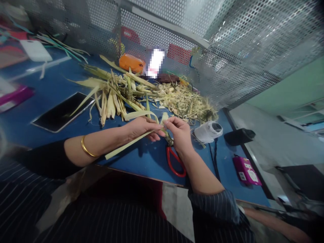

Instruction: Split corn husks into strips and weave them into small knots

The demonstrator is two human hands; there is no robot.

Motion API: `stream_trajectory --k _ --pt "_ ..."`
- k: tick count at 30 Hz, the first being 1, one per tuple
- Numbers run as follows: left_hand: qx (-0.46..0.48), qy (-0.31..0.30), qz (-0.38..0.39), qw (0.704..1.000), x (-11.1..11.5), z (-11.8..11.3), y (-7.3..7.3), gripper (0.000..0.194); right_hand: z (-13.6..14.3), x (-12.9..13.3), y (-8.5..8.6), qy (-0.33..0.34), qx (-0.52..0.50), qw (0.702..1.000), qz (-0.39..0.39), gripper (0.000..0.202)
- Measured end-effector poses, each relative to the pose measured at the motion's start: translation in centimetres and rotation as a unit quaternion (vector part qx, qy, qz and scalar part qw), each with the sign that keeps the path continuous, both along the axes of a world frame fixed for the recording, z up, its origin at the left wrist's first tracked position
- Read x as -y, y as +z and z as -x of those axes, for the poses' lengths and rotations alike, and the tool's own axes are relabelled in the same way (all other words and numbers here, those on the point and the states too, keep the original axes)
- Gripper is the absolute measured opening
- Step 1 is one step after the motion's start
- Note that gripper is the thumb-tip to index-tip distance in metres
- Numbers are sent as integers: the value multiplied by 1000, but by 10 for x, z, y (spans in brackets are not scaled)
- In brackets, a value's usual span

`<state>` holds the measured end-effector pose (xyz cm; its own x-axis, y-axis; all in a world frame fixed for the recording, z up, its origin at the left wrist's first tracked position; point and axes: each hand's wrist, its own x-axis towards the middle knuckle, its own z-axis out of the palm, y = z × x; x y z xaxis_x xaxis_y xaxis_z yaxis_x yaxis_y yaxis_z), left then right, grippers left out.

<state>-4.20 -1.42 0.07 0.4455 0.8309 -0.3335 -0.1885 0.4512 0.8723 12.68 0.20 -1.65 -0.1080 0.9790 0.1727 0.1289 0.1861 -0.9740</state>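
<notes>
My left hand (145,130) reaches in from the left, a gold bangle on its wrist. Its thumb and fingers close on a long pale green leaf strip (128,147), one end slanting down toward me. At its fingertips my right hand (180,133) pinches a short, folded pale green piece of leaf (164,117), and the two hands nearly touch. Just below my right hand lie scissors with red handles (175,165), partly hidden by it. Beyond my hands rests a bundle of pale green and tan leaves (111,103).
Chopped plant scraps (187,103) are heaped at the back right of the blue table (141,158). A white spool (209,131), black roll (239,136) and purple packet (246,170) sit right. A dark phone (63,111) lies left. Perforated metal screens (162,32) stand behind.
</notes>
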Motion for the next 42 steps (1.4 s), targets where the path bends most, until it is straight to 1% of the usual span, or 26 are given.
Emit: stream_trajectory --k 3,5,7,8,9,11,12,14,15,16,17,18,19,20,22,24,26,28,31,33,35,37,39,40,41,42 --pt "1 35 34 999 -4 -1 -3 14 -1 0 -2 -45 74 996 -23 25" --pt "12 73 41 996 -7 -1 -4 13 -3 3 1 -89 147 978 -118 22" --pt "27 107 38 993 -9 -2 -5 13 -4 10 6 -87 211 940 -252 16" --pt "36 120 33 992 -9 -2 -5 12 -3 14 9 -42 242 920 -306 18" --pt "44 133 31 990 -9 -2 -6 12 -1 18 10 29 278 895 -348 22" --pt "61 152 33 986 -8 -2 -7 10 5 25 10 173 363 820 -408 24" --pt "66 158 37 985 -8 -2 -7 10 9 27 9 218 402 777 -433 24" --pt "72 161 42 984 -8 -1 -8 11 14 28 5 251 463 709 -469 24" --pt "73 160 41 984 -9 0 -9 11 15 28 4 249 483 688 -481 25" --pt "75 160 38 983 -10 1 -9 11 15 27 3 244 494 677 -488 25" --pt "76 161 32 984 -10 2 -8 10 14 27 2 237 493 678 -491 24" --pt "72 162 21 984 -10 3 -8 10 13 27 3 226 479 693 -489 23" --pt "59 164 3 985 -10 3 -7 10 11 28 4 206 451 721 -484 21" --pt "39 162 -22 986 -9 3 -6 11 9 28 6 171 414 761 -470 19" --pt "-21 142 -88 986 -5 1 -4 13 5 29 11 62 331 845 -415 17" --pt "-84 103 -149 980 1 -3 -2 12 4 27 16 -27 277 897 -343 23" --pt "-133 53 -187 972 8 -7 -2 13 4 24 19 -32 260 923 -280 26" --pt "-174 13 -200 964 12 -11 -2 14 5 22 20 12 250 939 -234 17" --pt "-183 -20 -187 965 14 -14 -2 15 6 25 22 29 197 956 -215 17" --pt "-151 -19 -142 978 11 -13 -1 19 5 30 24 9 167 952 -257 18" --pt "-115 16 -76 990 6 -9 0 21 2 35 23 1 191 922 -337 16" --pt "-76 74 -20 994 -1 -5 0 18 0 38 20 24 272 860 -431 12" --pt "-7 76 5 997 -7 1 -2 16 0 37 15 70 361 782 -503 8" --pt "19 74 9 997 -10 3 -3 14 1 36 12 90 393 751 -524 8" --pt "45 65 14 997 -13 5 -4 13 2 34 8 104 415 730 -533 9" --pt "65 59 18 996 -15 7 -5 12 3 33 6 112 431 721 -531 10"
